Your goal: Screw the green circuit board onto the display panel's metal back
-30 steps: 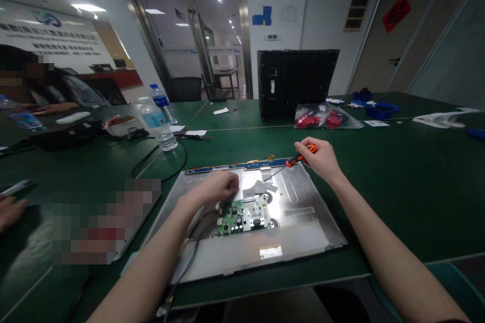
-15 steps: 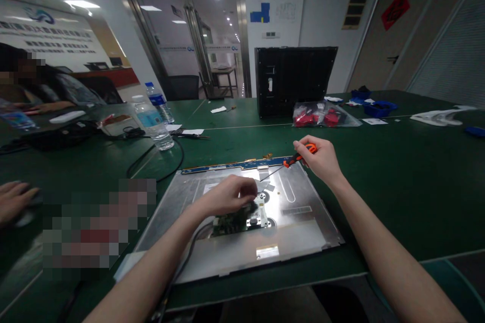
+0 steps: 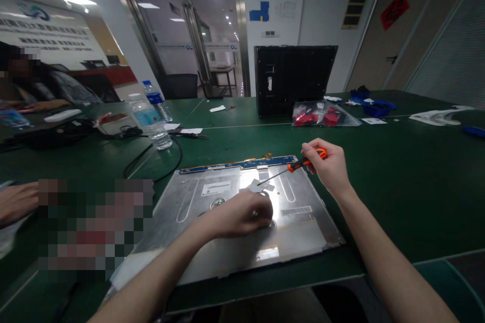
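Tabletop [image 3: 379, 176] of dark green is seen stretching across an office room, which is closed at the back by glass partitions and white walls and is lit by ceiling lamps. At the far side a black monitor housing [image 3: 295, 81] is stood upright, and just in front of it a clear plastic bag [image 3: 322, 117] is laid, in which red parts are held. To the left, two water bottles [image 3: 147, 121] with blue labels are stood close together, and a black cable [image 3: 151, 156] is looped on the table near them. At the left edge a co-worker's hand [image 3: 15, 202] is rested on the table. Directly before the person a grey metal display panel [image 3: 303, 217] is laid flat, back side up; it is stamped with oblong ribs, edged along its far side by a narrow blue circuit strip [image 3: 242, 164], and marked with a white label [image 3: 215, 188]. The left hand [image 3: 238, 214] is pressed down on the middle of the panel with its fingers curled; whether anything is clasped beneath it cannot be told. The screwdriver [image 3: 299, 164], orange-handled and thin-shafted, is gripped tightly in the right hand [image 3: 329, 166] above the panel's far right corner, its tip pointed down and left towards grey tape patches [image 3: 261, 185] on the metal.
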A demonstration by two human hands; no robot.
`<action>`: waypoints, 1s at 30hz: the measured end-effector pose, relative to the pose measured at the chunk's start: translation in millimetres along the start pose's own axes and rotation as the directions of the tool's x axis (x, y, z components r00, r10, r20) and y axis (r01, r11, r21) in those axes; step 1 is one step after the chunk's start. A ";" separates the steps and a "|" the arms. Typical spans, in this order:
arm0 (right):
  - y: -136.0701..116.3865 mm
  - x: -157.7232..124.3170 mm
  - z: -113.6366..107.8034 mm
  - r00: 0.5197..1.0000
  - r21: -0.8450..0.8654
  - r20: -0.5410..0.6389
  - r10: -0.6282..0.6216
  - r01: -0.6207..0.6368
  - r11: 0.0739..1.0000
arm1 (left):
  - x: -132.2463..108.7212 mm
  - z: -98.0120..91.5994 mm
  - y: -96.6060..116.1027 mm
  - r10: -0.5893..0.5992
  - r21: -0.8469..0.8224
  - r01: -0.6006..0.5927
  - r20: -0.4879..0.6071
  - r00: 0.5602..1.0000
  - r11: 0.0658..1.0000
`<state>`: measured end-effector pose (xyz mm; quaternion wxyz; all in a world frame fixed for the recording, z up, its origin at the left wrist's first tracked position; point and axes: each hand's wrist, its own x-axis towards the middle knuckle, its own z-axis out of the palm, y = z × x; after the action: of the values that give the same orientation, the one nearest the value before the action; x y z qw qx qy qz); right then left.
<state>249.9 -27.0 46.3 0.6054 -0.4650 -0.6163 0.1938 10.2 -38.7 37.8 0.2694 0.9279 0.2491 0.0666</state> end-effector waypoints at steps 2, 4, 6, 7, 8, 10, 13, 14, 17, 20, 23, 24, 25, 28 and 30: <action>-0.7 -1.6 0.3 1.000 0.004 -0.013 -0.005 0.005 1.000 | 1.1 1.6 2.1 0.001 0.070 0.000 -0.002 1.000 0.998; -0.5 -1.9 0.8 1.000 0.002 -0.025 -0.012 0.012 1.000 | 2.5 2.2 3.2 0.016 0.126 -0.015 -0.009 1.000 0.992; 0.1 -1.4 1.4 0.999 -0.006 -0.030 -0.014 0.013 1.000 | 3.8 2.5 3.3 0.038 0.175 -0.036 -0.005 0.999 0.984; 0.5 -1.1 1.6 0.999 -0.011 -0.031 -0.012 0.012 1.000 | 4.4 2.9 2.9 0.047 0.201 -0.046 -0.004 0.999 0.979; 0.9 -0.9 1.7 1.000 -0.016 -0.029 -0.009 0.009 1.000 | 4.9 3.6 2.2 0.055 0.224 -0.053 -0.006 0.998 0.973; 1.4 -0.6 1.8 1.000 -0.024 -0.026 -0.003 0.002 1.000 | 5.6 5.8 0.4 0.068 0.254 -0.063 -0.011 0.998 0.965; 1.6 -0.7 1.9 1.000 -0.027 -0.027 0.000 0.000 1.000 | 6.5 9.4 -1.8 0.080 0.267 -0.073 -0.017 0.997 0.961; 1.5 -0.8 2.1 1.000 -0.026 -0.027 0.000 -0.001 1.000 | 6.8 10.3 -2.2 0.081 0.270 -0.073 -0.019 0.997 0.960; 0.7 -1.2 2.7 1.000 -0.025 -0.026 0.003 -0.003 1.000 | 7.1 11.2 -1.7 0.071 0.285 -0.064 -0.012 0.997 0.956; -0.1 -1.4 3.3 1.000 -0.036 -0.022 -0.002 0.001 0.999 | 6.3 10.3 0.4 0.054 0.298 -0.050 -0.005 0.999 0.953; 0.2 -1.2 2.8 1.000 -0.042 -0.027 -0.002 0.001 0.999 | 4.5 6.9 2.9 0.045 0.294 -0.038 -0.016 0.999 0.955; 0.6 -1.1 2.2 0.999 -0.040 -0.033 -0.003 0.001 0.999 | 3.8 5.1 3.5 0.040 0.290 -0.032 -0.022 0.999 0.957; 1.0 -1.0 1.6 0.999 -0.038 -0.042 -0.004 0.002 0.999 | 3.2 3.0 3.9 0.033 0.284 -0.024 -0.029 0.999 0.958; 1.7 -0.7 -0.8 0.997 -0.032 -0.083 -0.006 0.004 0.999 | 1.2 -3.1 2.8 0.009 0.257 0.004 -0.051 0.999 0.966; 1.1 -0.9 -1.9 0.994 -0.025 -0.111 0.000 -0.003 1.000 | -0.8 -5.3 0.5 0.007 0.234 0.007 -0.060 0.998 0.972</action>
<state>251.9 -27.8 45.3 0.6326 -0.4832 -0.5837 0.1602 8.4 -37.0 42.6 0.1507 0.9507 0.2633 0.0647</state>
